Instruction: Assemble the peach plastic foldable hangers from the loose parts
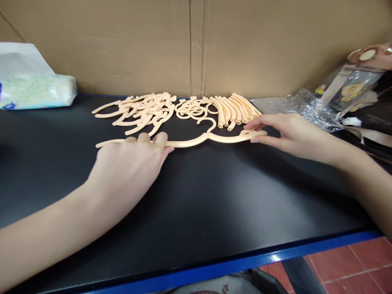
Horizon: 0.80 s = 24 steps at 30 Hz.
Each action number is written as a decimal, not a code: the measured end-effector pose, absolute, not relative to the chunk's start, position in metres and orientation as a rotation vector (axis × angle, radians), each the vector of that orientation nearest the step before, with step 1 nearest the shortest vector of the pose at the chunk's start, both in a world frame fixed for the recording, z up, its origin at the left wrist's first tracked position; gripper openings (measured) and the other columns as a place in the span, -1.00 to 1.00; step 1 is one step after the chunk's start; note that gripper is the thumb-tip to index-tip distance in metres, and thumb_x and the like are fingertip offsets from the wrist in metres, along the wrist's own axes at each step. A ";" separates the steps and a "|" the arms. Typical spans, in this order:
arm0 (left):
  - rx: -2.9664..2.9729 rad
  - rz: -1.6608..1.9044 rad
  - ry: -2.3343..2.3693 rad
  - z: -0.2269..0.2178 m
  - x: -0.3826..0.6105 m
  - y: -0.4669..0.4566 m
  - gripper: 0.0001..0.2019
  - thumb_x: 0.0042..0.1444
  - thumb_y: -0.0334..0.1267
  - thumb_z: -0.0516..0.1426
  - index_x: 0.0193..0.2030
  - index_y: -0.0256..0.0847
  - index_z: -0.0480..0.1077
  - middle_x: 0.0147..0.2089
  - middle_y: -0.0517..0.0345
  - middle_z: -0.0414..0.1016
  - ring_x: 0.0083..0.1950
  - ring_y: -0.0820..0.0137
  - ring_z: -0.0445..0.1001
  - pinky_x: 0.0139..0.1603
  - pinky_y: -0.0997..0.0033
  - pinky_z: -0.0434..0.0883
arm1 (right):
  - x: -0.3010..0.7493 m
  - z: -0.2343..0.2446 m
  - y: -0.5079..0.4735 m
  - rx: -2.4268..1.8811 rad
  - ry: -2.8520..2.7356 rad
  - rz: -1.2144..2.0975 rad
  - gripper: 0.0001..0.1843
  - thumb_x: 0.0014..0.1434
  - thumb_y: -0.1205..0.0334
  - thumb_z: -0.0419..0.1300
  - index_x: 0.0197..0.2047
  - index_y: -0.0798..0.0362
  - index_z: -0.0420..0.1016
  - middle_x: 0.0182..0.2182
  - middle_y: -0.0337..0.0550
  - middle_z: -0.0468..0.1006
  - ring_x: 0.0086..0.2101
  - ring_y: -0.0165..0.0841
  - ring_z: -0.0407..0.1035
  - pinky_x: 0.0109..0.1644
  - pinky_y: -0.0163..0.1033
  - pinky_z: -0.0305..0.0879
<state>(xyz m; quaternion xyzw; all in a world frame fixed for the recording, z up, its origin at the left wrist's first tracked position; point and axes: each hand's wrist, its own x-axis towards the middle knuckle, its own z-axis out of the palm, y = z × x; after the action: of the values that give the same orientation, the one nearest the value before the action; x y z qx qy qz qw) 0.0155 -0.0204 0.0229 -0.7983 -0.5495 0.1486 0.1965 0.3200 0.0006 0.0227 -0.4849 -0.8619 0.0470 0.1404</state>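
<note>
A cream plastic clothes hanger point(186, 143) lies across the black table, its hook point(211, 122) pointing away from me. My left hand point(131, 159) is closed over the hanger's left arm, the fingertips partly hidden behind the knuckles. At the right end, my right hand point(281, 130) pinches the other arm between thumb and fingers. Just behind the hanger lie loose cream hanger parts: a pile of curved arms point(147, 110) on the left, a cluster of hooks point(191, 109) in the middle, and a row of tube-like arms point(232, 110) on the right.
A tissue pack point(36, 87) stands at the far left. Crumpled clear plastic point(294, 104) and a clear bottle with a strap point(352, 85) are at the right. Cardboard point(128, 45) rises behind the black table point(199, 212), which has a blue front edge point(239, 265).
</note>
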 end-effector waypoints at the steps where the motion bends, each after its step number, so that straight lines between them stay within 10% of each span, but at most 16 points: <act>1: -2.223 0.455 -1.551 0.025 0.016 -0.022 -0.53 0.33 -0.33 -0.34 -0.14 -0.31 0.38 -0.28 -0.22 0.48 -0.38 0.07 0.50 -0.58 0.34 0.10 | 0.321 0.024 0.001 -1.387 -2.499 0.143 -0.65 0.25 0.03 0.09 0.02 0.02 0.46 -0.09 -0.08 0.60 -0.14 -0.18 0.48 -0.07 -0.13 0.30; 24: -2.295 0.028 -1.219 0.013 0.011 -0.024 -0.78 0.31 -0.18 -0.07 -0.30 -0.21 0.27 -0.36 -0.02 0.38 -0.31 0.17 0.45 -0.58 0.38 -0.06 | 0.321 0.021 0.003 -1.464 -2.546 0.126 -0.66 0.21 0.09 0.12 -0.01 -0.01 0.54 -0.17 -0.13 0.63 -0.23 -0.21 0.49 -0.16 -0.14 0.30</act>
<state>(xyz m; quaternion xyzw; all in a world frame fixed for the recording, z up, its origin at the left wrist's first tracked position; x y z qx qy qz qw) 0.0109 -0.0243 0.0130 -0.8508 -0.4520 0.0103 0.2680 0.3207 0.0031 0.0213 -0.4955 -0.8617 0.0428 0.1006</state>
